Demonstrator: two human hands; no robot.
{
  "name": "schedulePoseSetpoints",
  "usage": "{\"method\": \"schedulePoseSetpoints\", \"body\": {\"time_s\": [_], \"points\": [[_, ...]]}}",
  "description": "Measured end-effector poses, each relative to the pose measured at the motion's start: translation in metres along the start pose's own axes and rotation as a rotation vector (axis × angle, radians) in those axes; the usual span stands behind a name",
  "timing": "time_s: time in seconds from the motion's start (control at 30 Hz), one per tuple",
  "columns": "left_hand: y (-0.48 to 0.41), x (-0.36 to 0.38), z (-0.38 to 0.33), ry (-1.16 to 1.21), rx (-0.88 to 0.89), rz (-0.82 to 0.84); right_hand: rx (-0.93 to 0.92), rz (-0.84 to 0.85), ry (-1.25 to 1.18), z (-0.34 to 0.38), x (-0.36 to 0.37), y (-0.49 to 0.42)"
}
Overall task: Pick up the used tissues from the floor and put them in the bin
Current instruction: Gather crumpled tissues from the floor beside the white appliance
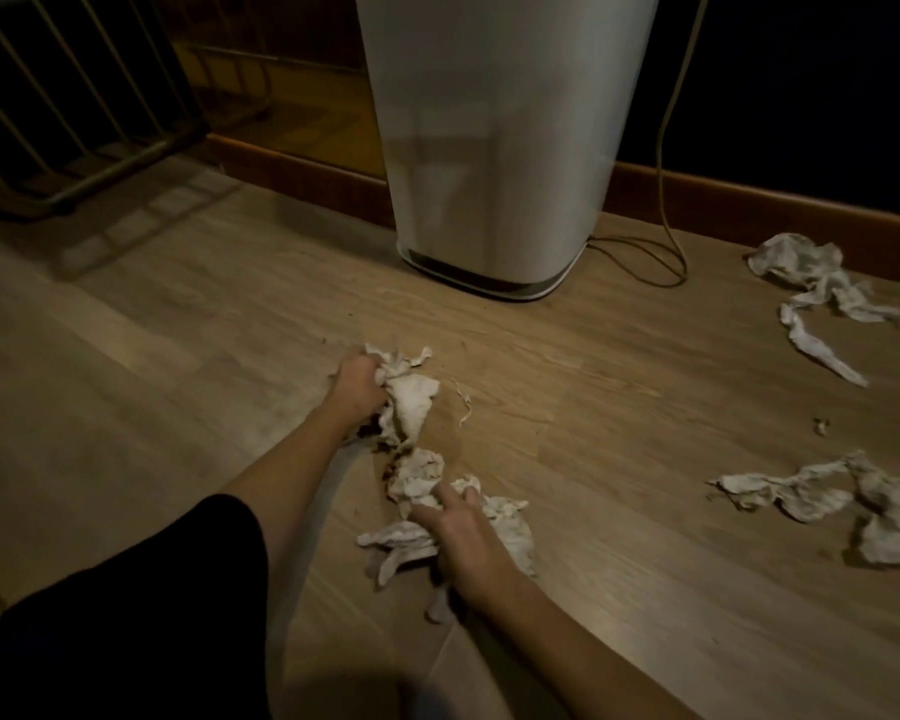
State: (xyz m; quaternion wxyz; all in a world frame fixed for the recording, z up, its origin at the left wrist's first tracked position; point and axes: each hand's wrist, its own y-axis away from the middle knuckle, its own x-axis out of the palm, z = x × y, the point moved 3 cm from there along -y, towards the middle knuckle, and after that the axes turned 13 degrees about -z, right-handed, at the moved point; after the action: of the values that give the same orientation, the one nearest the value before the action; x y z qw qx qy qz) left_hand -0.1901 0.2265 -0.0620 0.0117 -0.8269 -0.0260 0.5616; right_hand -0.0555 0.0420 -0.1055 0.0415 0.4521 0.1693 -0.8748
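I am clenching tissues in my left hand, bunching them; my right hand is pressing more, bin at twelve o'clock.

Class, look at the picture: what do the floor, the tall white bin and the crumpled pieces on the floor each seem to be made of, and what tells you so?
Floor: wood-look planks, probably laminate or vinyl; printed grain, plank seams, low sheen.
Bin: smooth, matte white shell, probably plastic, possibly coated metal; soft, even highlights.
Tissues: thin soft paper; crumpled, torn, twisted into strands, with brownish stains.
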Motion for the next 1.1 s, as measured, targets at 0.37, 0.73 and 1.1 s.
{"method": "schedulePoseSetpoints", "body": {"time_s": [0.37, 0.73, 1.1], "points": [[-0.005, 0.072, -0.074, -0.038, 0.083, 0.301, 0.429, -0.216, 0.011, -0.112, -0.121, -0.025], [0.061, 0.079, -0.103, 0.251, 0.31, -0.019, 0.566, -0.223, 0.083, -0.143, -0.134, 0.005], [0.033, 0.013, -0.058, 0.382, 0.038, -0.221, 0.303, -0.059, -0.023, -0.048, -0.064, 0.045]]}}
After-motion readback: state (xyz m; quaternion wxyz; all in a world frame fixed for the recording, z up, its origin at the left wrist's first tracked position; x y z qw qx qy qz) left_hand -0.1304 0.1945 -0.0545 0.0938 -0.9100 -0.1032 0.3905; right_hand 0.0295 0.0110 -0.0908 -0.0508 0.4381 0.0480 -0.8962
